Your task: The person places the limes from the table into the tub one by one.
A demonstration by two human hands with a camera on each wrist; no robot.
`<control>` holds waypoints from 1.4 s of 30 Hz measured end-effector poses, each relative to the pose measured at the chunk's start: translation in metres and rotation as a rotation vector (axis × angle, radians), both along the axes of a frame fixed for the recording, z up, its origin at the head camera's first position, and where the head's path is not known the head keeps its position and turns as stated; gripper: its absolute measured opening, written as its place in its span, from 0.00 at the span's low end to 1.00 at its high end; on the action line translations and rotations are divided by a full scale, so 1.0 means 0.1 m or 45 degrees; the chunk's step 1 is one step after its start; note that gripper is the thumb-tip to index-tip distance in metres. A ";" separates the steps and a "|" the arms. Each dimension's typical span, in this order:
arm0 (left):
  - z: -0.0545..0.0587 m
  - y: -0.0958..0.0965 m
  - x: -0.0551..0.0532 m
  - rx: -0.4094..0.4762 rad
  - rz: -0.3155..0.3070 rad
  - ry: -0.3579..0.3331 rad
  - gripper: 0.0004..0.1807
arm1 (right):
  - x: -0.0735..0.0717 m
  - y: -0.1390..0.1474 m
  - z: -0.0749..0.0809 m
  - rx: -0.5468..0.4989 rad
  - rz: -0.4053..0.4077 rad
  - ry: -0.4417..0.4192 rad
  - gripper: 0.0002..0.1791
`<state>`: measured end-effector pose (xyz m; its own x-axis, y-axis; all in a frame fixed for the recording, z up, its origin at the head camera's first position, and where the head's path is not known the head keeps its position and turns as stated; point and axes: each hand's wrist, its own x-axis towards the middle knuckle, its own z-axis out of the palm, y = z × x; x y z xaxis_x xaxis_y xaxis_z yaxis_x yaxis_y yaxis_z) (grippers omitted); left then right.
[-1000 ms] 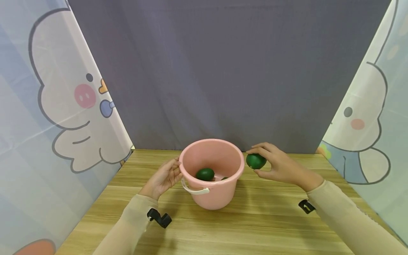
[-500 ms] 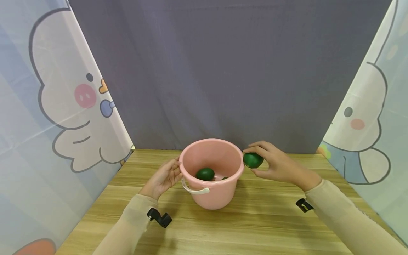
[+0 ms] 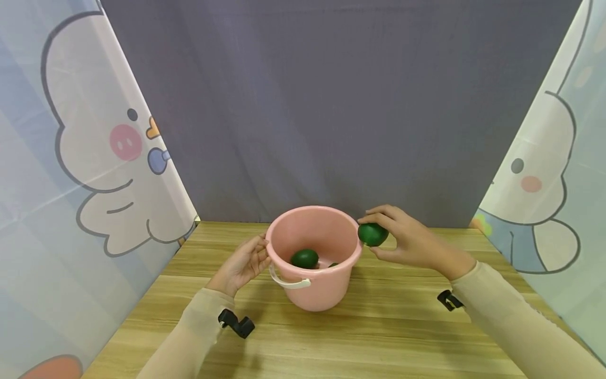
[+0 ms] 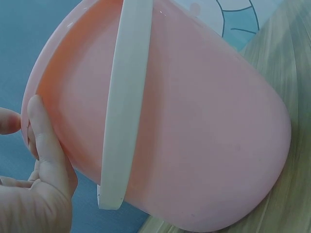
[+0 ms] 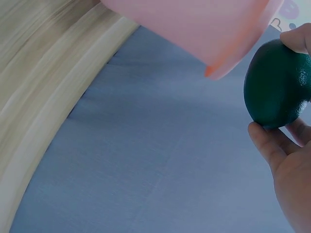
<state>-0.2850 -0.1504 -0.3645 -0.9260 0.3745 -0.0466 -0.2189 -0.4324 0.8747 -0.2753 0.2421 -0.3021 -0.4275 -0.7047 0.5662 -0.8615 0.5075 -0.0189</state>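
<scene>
A pink bucket [image 3: 317,289] stands upright on the wooden table, its white handle [image 3: 291,285] hanging down at the front left. My left hand [image 3: 246,263] holds the bucket's rim at the left, with the thumb and fingers on either side of the edge in the left wrist view [image 4: 46,160]. Between the thumb and fingers of my right hand [image 3: 407,239] is a glossy dark green avocado [image 3: 372,234], held at the bucket's right rim. The right wrist view shows this avocado [image 5: 277,85] gripped from both ends. Inside the bucket lies another avocado [image 3: 305,258]; a second green thing [image 3: 333,265] is mostly hidden.
The wooden table [image 3: 379,337] extends in front of the bucket and to both sides. A grey curtain [image 3: 322,105] hangs behind it. Cartoon-printed cloths [image 3: 113,221] flank the table left and right. Each sleeve carries a black wrist mount [image 3: 235,323].
My right hand has moved left and slightly up with the avocado, from beside the bucket to its right rim. My left hand and the bucket have stayed put.
</scene>
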 end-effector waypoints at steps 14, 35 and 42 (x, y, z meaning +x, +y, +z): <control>-0.01 -0.01 0.00 -0.012 -0.006 0.017 0.25 | 0.01 -0.07 0.11 0.024 -0.002 0.003 0.32; -0.01 0.00 -0.01 -0.013 -0.001 0.015 0.23 | -0.01 -0.20 0.18 0.053 0.031 0.018 0.32; 0.00 0.01 -0.01 -0.008 -0.004 0.014 0.24 | -0.03 -0.25 0.15 0.056 0.036 -0.014 0.31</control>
<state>-0.2860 -0.1498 -0.3650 -0.9253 0.3772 -0.0387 -0.2105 -0.4260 0.8799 -0.2786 0.2169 -0.2867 -0.4132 -0.7407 0.5297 -0.8754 0.4834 -0.0069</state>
